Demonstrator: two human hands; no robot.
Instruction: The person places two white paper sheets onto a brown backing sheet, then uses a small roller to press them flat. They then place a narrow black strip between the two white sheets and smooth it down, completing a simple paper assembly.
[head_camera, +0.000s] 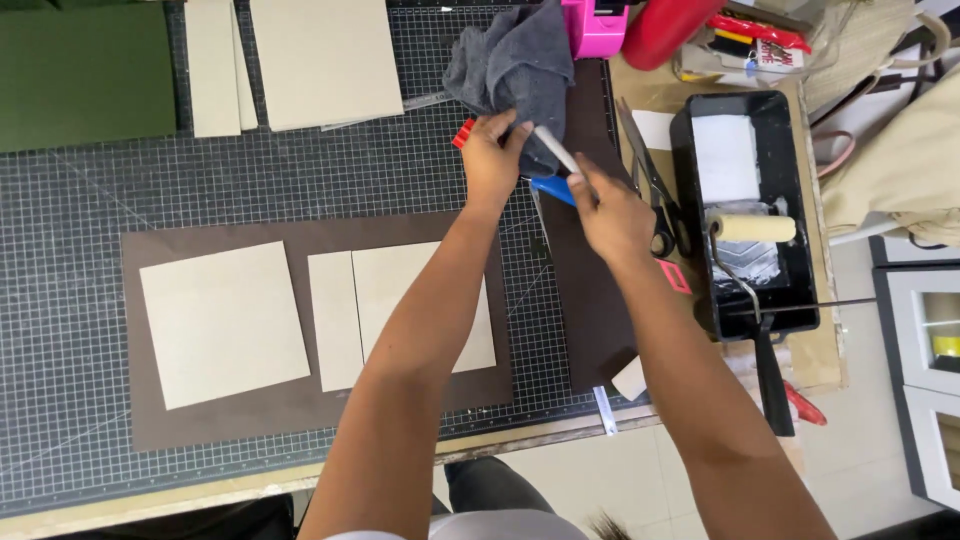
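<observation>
Brown sheet (300, 400) lies on the gridded worktop (80, 200) with three pale boards (222, 322) set on it, apparently glued. Left hand (490, 160) is closed around a grey cloth (510, 55). Right hand (612, 215) pinches a slim white tool (556, 150), its tip pressed into the cloth. Step looks like wiping the tool clean. Next move calls for a firm pull through the cloth. Black roller tray (745, 210) sits far right.

My head camera looks straight down from above my forearms at the cutting mat (90, 250) close below, with floor (860, 400) along the right edge.
</observation>
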